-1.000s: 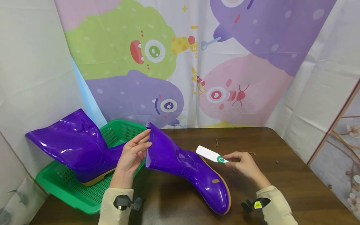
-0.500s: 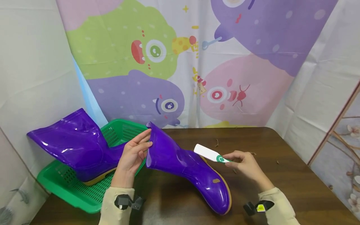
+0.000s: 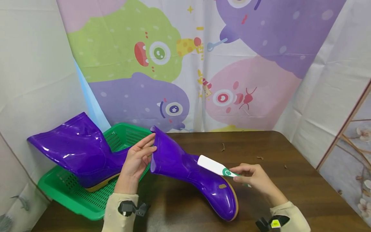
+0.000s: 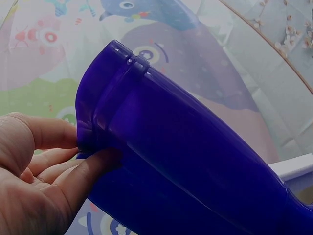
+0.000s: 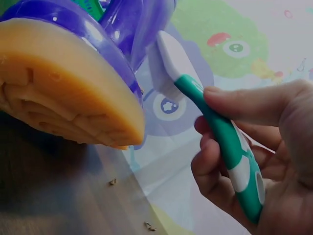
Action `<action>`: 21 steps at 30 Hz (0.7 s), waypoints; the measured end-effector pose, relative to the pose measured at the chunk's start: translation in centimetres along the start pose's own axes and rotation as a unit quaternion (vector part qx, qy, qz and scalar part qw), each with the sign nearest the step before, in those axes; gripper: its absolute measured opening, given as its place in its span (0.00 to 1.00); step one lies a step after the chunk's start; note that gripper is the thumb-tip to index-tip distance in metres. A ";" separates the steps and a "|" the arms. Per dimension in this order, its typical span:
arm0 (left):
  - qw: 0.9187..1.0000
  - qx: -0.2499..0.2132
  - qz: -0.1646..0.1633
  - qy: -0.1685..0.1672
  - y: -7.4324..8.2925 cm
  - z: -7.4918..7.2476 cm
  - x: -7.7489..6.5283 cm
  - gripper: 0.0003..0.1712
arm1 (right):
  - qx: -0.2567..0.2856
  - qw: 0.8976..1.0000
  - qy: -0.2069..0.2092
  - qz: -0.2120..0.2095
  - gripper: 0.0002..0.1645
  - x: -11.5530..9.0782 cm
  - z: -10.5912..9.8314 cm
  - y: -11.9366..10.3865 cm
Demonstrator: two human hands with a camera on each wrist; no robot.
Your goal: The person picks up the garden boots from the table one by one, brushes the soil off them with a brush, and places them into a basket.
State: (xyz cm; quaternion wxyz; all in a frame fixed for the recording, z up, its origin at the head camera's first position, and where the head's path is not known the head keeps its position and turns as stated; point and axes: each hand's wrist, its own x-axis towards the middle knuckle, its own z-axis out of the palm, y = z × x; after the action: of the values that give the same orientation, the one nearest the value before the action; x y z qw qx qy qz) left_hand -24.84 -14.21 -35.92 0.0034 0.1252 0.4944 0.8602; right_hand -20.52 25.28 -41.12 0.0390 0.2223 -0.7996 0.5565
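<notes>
My left hand (image 3: 136,161) pinches the top rim of a shiny purple rain boot (image 3: 171,154), thumb outside the shaft in the left wrist view. The boot lies tilted, its toe towards me and to the right, with a small brown patch (image 3: 222,186) on the toe. In the right wrist view its tan sole (image 5: 73,98) shows. My right hand (image 3: 255,178) grips a scrub brush (image 5: 220,127) by its green and white handle. The brush's white head hangs over the boot's ankle; whether the bristles touch the boot I cannot tell.
A green plastic basket (image 3: 66,206) stands at the left of the brown wooden table (image 3: 275,151). A second purple boot (image 3: 78,151) lies in it, shaft sticking out to the left. Small brown crumbs (image 3: 260,158) dot the table. A cartoon curtain (image 3: 197,106) hangs behind.
My right hand and the brush have come down and nearer to me, so the brush head now overlaps the boot's ankle more. The left hand and the boot have stayed put.
</notes>
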 end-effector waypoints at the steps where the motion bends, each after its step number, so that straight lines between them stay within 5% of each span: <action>1: 1.000 0.000 0.000 0.000 0.0 0.0 0.0 0.28 | 0.007 1.000 -0.007 -0.006 0.16 -0.1 -0.1 0.1; 21: 1.000 -0.004 -0.007 0.002 0.1 0.2 -0.1 0.27 | 0.047 0.986 -0.149 -0.063 0.15 -1.5 -1.0 -0.4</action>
State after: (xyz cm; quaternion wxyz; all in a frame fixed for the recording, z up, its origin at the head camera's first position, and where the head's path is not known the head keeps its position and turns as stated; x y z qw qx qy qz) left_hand -24.71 -14.12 -35.71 0.0090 0.1201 0.4914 0.8625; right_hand -19.22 26.58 -40.87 -0.0563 0.3542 -0.7537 0.5508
